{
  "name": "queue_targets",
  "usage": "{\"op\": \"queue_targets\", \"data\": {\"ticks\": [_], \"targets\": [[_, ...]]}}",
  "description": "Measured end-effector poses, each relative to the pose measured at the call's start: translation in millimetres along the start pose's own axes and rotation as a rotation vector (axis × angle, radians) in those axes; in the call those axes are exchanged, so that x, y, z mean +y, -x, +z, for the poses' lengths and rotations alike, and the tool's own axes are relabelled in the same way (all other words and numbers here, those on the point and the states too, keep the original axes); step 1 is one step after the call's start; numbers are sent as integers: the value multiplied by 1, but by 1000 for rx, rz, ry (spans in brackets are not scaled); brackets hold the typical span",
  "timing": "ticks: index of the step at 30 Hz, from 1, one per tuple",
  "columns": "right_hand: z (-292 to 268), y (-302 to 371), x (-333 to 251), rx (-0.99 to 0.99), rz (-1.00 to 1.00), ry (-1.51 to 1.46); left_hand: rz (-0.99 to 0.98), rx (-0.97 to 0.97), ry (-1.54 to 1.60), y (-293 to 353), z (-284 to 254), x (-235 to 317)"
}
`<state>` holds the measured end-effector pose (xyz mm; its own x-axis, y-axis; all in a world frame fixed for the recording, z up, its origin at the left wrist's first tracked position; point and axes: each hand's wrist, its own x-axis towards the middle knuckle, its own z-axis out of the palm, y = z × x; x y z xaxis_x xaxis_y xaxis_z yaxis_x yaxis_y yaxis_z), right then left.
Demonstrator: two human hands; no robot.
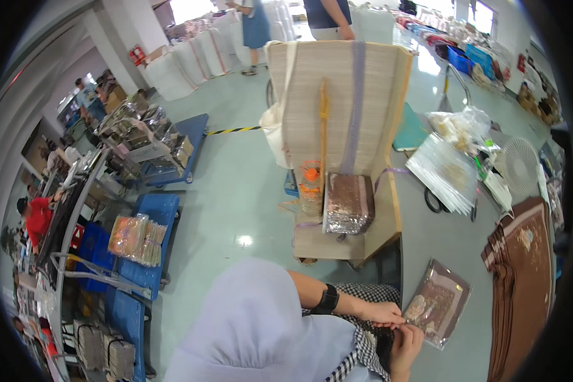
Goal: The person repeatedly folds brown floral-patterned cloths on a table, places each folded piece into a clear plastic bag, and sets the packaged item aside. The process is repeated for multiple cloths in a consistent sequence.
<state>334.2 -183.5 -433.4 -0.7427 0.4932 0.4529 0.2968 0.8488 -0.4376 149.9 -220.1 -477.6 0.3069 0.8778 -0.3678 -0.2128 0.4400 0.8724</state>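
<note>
Brown, patterned and glossy, the flat packet (444,299) lies on the table (426,234), just to the right of the left hand (383,313) and right hand (406,348). Their fingertips meet, pinched narrow, by its left corner; I cannot tell what they grip.

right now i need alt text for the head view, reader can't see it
Left hand and right hand meet near the left edge of a clear-wrapped brown packet on a gray table; whether they grip it is unclear. Folded brown cloth lies to the right, and a packet stack sits in a board-backed holder.
</note>
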Motion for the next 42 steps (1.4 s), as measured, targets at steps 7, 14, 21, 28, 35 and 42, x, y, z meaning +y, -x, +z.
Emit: {"op": "queue_targets", "data": {"ticks": [7,14,21,28,35,42], "targets": [[3,-3,-10,11,53,21,200,186,-650,13,0,10],[0,-19,-14,-64,-16,213,144,67,-440,24,-9,30],[-47,14,10,132,158,408,-30,280,-259,28,-59,46],[-48,-5,2,-57,226,-18,63,485,268,44,-93,36],[-34,-60,72,76,952,-732,72,111,152,44,-49,25],[-16,-143,-6,-97,671,-998,332,300,411,86,-115,19]]}}
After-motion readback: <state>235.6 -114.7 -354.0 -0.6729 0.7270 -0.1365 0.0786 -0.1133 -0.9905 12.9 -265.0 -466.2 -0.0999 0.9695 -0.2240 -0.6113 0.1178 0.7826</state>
